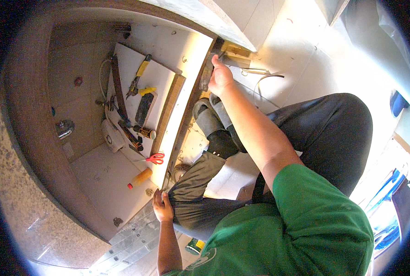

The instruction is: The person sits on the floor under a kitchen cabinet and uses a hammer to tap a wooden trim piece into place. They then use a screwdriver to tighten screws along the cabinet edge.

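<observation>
My right hand (pixel 219 76) has its fingers closed at the far end of a dark strip (pixel 186 120) along the cabinet's lower front edge, by a greyish piece partly hidden behind it. My left hand (pixel 163 206) is closed at the strip's near end, on something thin and hard to make out. Inside the open cabinet, a white board (pixel 131 69) carries yellow-handled pliers (pixel 143 66), a dark bar and dark tubes (pixel 146 131). Red scissors (pixel 156 158) and an orange bottle (pixel 139 177) lie nearer my left hand, beside a white roll (pixel 113 135).
My crossed legs (pixel 334 133) and grey sandals (pixel 204 117) are just right of the cabinet. Wood offcuts (pixel 235 48) and thin curved strips (pixel 269 76) lie on the tiled floor (pixel 301 55) beyond my right hand. A speckled countertop (pixel 34 216) borders the left.
</observation>
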`<state>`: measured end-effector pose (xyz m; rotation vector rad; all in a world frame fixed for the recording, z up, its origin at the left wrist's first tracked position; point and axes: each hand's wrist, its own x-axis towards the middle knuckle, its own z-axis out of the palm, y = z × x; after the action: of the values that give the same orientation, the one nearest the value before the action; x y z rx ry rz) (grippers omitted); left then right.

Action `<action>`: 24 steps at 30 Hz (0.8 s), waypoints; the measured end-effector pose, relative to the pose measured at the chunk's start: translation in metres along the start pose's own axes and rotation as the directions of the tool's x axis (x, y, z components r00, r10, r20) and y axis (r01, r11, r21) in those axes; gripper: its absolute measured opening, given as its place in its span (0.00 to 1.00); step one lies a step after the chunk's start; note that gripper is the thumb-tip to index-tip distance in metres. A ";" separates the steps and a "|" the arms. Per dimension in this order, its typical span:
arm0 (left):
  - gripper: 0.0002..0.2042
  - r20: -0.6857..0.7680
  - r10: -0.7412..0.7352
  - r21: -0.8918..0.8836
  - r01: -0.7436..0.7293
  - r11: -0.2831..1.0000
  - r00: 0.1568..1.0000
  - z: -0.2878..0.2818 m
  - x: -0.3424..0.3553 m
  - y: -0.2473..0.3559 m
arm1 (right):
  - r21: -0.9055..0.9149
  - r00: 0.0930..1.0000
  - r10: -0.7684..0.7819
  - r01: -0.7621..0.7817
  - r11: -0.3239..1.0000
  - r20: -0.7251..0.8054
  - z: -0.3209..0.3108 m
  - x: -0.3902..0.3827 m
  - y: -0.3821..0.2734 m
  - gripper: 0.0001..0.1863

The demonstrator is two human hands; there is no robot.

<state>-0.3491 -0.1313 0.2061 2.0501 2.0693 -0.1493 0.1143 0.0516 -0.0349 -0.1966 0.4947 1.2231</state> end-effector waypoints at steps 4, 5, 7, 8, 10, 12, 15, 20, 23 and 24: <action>0.21 0.001 -0.012 -0.012 0.012 1.000 1.000 0.001 0.000 -0.003 | 0.031 0.998 -0.060 0.061 0.998 -0.028 0.012 0.007 -0.003 0.24; 0.21 0.001 -0.012 -0.009 0.012 1.000 1.000 0.001 0.001 -0.002 | 0.018 0.997 -0.052 0.052 0.998 -0.049 0.013 0.008 -0.005 0.24; 0.21 0.000 -0.004 -0.008 0.004 1.000 1.000 -0.001 0.001 0.002 | -0.004 0.997 -0.048 0.047 0.999 -0.055 0.014 0.011 -0.010 0.23; 0.21 -0.003 0.003 -0.010 -0.003 1.000 1.000 -0.001 0.002 0.004 | -0.003 0.996 -0.023 0.023 1.000 -0.088 0.012 0.011 -0.011 0.22; 0.21 -0.007 0.026 0.018 -0.026 0.999 1.000 -0.004 0.002 0.008 | 0.005 0.999 -0.008 0.009 1.000 -0.045 0.007 0.010 -0.011 0.20; 0.21 -0.002 0.058 0.085 -0.058 0.995 0.998 -0.006 0.002 0.011 | -0.064 1.000 -0.015 0.016 0.998 0.022 -0.001 0.006 -0.007 0.19; 0.22 0.002 -0.016 -0.037 0.016 0.999 1.000 -0.006 0.002 0.010 | -0.112 0.999 -0.042 0.039 0.993 -0.021 -0.009 0.004 0.000 0.18; 0.22 -0.013 0.031 0.020 -0.031 0.999 0.999 -0.002 0.000 0.004 | -0.117 0.997 -0.047 0.041 0.992 -0.053 -0.012 0.009 0.002 0.17; 0.22 -0.017 0.027 0.032 -0.027 0.999 0.999 -0.001 0.000 0.003 | -0.082 0.998 -0.036 0.031 0.996 -0.050 -0.006 0.009 0.000 0.18; 0.22 -0.016 0.022 0.026 -0.022 0.999 1.000 -0.001 0.000 0.003 | -0.048 0.997 -0.033 0.030 0.998 -0.071 -0.003 0.009 0.000 0.19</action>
<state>-0.3458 -0.1309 0.2073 2.0951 2.0637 -0.1570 0.1160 0.0582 -0.0422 -0.2886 0.5237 1.2005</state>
